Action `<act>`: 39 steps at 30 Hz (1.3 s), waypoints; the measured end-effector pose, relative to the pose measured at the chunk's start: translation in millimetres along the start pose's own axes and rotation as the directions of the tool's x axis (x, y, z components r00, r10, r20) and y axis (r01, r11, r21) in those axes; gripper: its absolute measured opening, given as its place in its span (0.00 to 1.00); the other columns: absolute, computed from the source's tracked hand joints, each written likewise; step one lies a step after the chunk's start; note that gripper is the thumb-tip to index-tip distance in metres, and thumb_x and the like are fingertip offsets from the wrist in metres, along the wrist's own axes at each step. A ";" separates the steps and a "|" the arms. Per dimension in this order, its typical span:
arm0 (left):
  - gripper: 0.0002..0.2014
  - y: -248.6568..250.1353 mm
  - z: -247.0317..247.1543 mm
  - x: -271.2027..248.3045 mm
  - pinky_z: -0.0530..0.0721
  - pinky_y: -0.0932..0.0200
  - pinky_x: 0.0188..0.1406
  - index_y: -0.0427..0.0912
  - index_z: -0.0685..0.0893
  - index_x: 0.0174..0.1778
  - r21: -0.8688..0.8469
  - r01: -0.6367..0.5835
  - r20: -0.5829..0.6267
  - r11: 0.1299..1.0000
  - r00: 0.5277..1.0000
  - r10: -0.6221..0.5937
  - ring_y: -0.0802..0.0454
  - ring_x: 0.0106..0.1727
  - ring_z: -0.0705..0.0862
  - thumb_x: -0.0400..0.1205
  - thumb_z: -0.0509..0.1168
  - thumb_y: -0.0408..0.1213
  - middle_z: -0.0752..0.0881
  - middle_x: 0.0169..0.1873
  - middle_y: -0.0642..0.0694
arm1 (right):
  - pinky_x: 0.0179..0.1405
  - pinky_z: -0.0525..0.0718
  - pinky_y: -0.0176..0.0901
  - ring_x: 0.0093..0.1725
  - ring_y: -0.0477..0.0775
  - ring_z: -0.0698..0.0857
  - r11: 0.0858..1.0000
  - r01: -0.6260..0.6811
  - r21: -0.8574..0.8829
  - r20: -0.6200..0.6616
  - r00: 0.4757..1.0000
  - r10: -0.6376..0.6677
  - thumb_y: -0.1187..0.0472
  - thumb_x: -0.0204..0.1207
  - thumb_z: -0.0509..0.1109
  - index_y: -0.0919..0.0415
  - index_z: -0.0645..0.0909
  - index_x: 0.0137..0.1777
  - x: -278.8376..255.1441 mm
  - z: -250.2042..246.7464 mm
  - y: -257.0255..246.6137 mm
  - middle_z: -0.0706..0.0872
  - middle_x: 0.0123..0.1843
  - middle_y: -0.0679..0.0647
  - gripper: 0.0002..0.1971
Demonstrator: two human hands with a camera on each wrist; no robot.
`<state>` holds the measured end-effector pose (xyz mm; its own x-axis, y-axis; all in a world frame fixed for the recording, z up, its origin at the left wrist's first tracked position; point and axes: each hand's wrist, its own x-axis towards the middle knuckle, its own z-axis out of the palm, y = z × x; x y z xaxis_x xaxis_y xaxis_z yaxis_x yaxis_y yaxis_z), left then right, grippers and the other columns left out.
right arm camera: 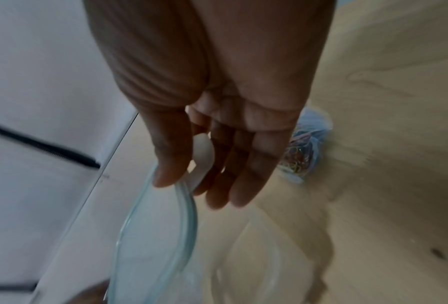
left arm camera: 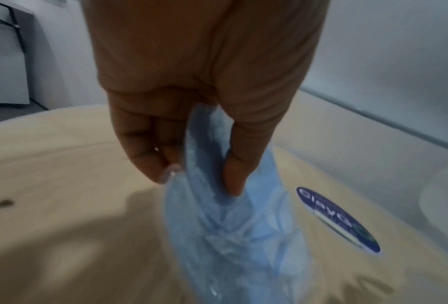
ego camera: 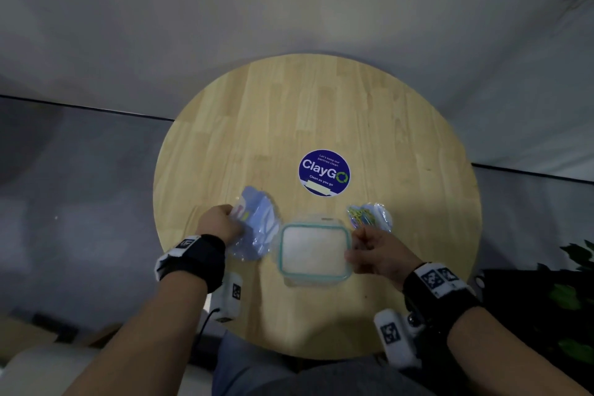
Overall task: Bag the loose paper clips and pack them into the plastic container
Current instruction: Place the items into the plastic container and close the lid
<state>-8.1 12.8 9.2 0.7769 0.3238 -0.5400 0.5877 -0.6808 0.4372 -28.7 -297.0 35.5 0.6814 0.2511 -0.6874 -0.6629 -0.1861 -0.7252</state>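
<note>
While the left hand pinches a crumpled blue bag between thumb and fingers, holding it just off the table, the right hand has its thumb hooked over the rim of the lid with the other fingers loosely straight behind it, so that's a light lift, not a firm clamp. Under that lid and just inside the right hand sits the container, between the two hands, and from the head view the lid looks to be coming off or just tipped up at the right edge; blur makes it hard to say how far. Just beyond the right hand's fingertips lies a second bag with a bright tangle of clips in it, touching nothing else. By my reading the bagging looks mostly done and we're at the opening of the container, ready for packing. Next move wants the lid clear and set aside, then each bag dropped in without spilling. Count: two bags, one container, one lid, clips too many and too blurred to number; a little colour shows through the left bag too, perhaps clips, I can't be sure. Farther out from both hands, one round blue sticker.
</note>
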 end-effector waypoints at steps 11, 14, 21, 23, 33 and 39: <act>0.03 37.5 -42.1 -29.3 0.71 0.63 0.28 0.44 0.80 0.32 -0.373 -0.221 0.130 0.901 0.949 0.287 0.57 0.28 0.72 0.64 0.63 0.37 0.76 0.27 0.52 | 0.35 0.73 0.45 0.38 0.54 0.77 0.936 0.098 0.338 -0.007 0.995 -0.102 0.75 0.50 0.66 0.55 0.80 0.42 -5.0 -58.2 -27.6 0.81 0.37 0.54 0.20; 0.04 53.0 -36.3 -38.0 0.74 0.63 0.30 0.42 0.83 0.34 -0.333 -0.265 0.220 0.905 0.911 0.348 0.57 0.28 0.76 0.68 0.68 0.37 0.80 0.28 0.50 | 0.33 0.69 0.47 0.34 0.57 0.73 0.911 0.176 0.372 -0.101 0.984 -0.149 0.65 0.45 0.64 0.62 0.80 0.29 -10.4 -73.3 -36.0 0.79 0.29 0.56 0.09; 0.07 68.9 5.1 -52.7 0.78 0.57 0.33 0.44 0.82 0.36 -0.287 -0.281 0.365 0.916 0.852 0.376 0.51 0.31 0.78 0.62 0.68 0.34 0.82 0.29 0.47 | 0.20 0.70 0.36 0.15 0.45 0.71 0.995 -0.013 0.096 -0.122 0.992 0.025 0.40 0.82 0.51 0.58 0.87 0.30 -6.6 -48.9 -39.4 0.80 0.20 0.62 0.32; 0.08 67.6 16.2 -55.8 0.76 0.58 0.35 0.47 0.81 0.35 -0.265 -0.319 0.386 0.910 0.830 0.403 0.53 0.33 0.77 0.62 0.65 0.35 0.81 0.31 0.48 | 0.22 0.68 0.35 0.15 0.41 0.69 0.995 -0.050 -0.085 -0.105 0.994 0.041 0.37 0.80 0.52 0.55 0.89 0.34 -8.4 -32.7 -34.9 0.82 0.29 0.67 0.31; 0.11 70.4 42.5 -53.3 0.80 0.55 0.41 0.43 0.78 0.50 0.108 -0.498 0.407 0.860 0.812 0.419 0.43 0.44 0.82 0.72 0.66 0.35 0.84 0.44 0.43 | 0.32 0.72 0.27 0.29 0.49 0.80 0.857 -0.092 -0.506 0.079 0.985 0.153 0.62 0.83 0.59 0.62 0.85 0.53 -12.5 -6.7 -11.3 0.85 0.44 0.56 0.12; 0.16 66.7 43.2 -56.5 0.81 0.51 0.47 0.49 0.74 0.62 0.157 -0.578 0.352 0.801 0.791 0.501 0.41 0.49 0.83 0.77 0.60 0.37 0.86 0.49 0.44 | 0.31 0.69 0.39 0.28 0.48 0.69 0.828 -0.044 -0.559 -0.099 0.995 -0.014 0.54 0.78 0.68 0.60 0.69 0.34 1.9 -2.2 4.2 0.71 0.28 0.51 0.16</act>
<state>-22.6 -79.3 37.8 0.8291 -0.3164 -0.4609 -0.0133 -0.8354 0.5495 -29.5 -299.3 31.1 0.7181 0.1582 -0.6777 -0.4054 -0.6965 -0.5921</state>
